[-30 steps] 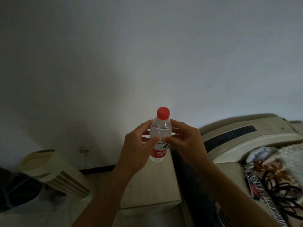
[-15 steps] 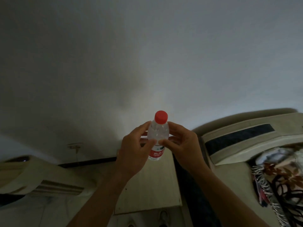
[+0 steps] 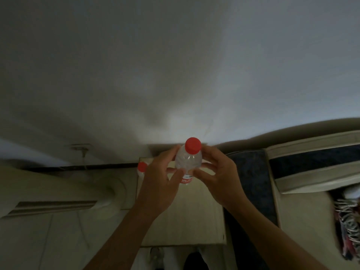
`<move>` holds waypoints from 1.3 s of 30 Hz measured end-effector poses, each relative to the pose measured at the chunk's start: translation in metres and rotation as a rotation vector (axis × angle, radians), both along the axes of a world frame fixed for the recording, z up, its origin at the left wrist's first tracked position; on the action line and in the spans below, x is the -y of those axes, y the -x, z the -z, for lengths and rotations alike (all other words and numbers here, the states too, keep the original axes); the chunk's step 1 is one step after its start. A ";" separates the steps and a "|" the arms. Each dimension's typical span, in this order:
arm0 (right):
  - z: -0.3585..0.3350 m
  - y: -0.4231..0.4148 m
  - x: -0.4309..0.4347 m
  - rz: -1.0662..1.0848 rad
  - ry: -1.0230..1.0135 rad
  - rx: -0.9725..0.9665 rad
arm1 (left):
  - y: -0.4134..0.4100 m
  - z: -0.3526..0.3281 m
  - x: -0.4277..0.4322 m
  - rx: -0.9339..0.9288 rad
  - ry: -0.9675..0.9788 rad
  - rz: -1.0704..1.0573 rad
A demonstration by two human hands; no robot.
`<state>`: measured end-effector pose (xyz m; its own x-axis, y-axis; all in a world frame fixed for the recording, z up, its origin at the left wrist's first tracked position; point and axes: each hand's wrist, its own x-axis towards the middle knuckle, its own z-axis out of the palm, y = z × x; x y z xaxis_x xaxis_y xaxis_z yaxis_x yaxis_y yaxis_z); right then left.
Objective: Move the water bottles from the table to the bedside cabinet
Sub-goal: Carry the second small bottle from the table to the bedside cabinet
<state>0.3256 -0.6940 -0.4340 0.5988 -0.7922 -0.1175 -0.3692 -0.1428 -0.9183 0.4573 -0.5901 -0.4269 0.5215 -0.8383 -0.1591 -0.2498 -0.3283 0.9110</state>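
Observation:
A clear water bottle (image 3: 188,161) with a red cap and a red label is upright between both my hands, above the far part of the pale bedside cabinet (image 3: 202,215). My left hand (image 3: 161,178) grips its left side and my right hand (image 3: 216,172) grips its right side, fingers curled round the body. Whether its base touches the cabinet top is hidden by my hands. A second red-capped bottle (image 3: 142,167) stands at the cabinet's far left corner, mostly hidden behind my left hand.
A bed with a cream and dark headboard (image 3: 311,164) lies to the right, with patterned bedding (image 3: 348,227) on it. A cream appliance (image 3: 58,191) stands left of the cabinet. A wall is just behind the cabinet, with a socket (image 3: 81,148) low on it.
The view has tilted down and come closer to the cabinet. The bottle stays held in both hands, lower over the cabinet top. The second bottle at the left corner has come into view.

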 end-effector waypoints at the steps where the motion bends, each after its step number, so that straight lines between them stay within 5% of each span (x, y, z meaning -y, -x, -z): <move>1: 0.012 -0.002 0.001 -0.003 -0.008 -0.006 | -0.002 0.012 0.000 0.003 -0.009 -0.010; 17: 0.149 -0.024 -0.002 0.008 0.017 0.026 | -0.006 0.149 0.005 -0.007 -0.022 -0.106; 39: 0.206 -0.023 -0.018 0.056 -0.079 0.011 | -0.001 0.205 -0.006 -0.081 -0.028 -0.120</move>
<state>0.3488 -0.6756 -0.6404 0.5552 -0.8131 -0.1749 -0.3648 -0.0491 -0.9298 0.4584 -0.5839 -0.6316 0.6021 -0.7655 -0.2271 -0.1330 -0.3766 0.9168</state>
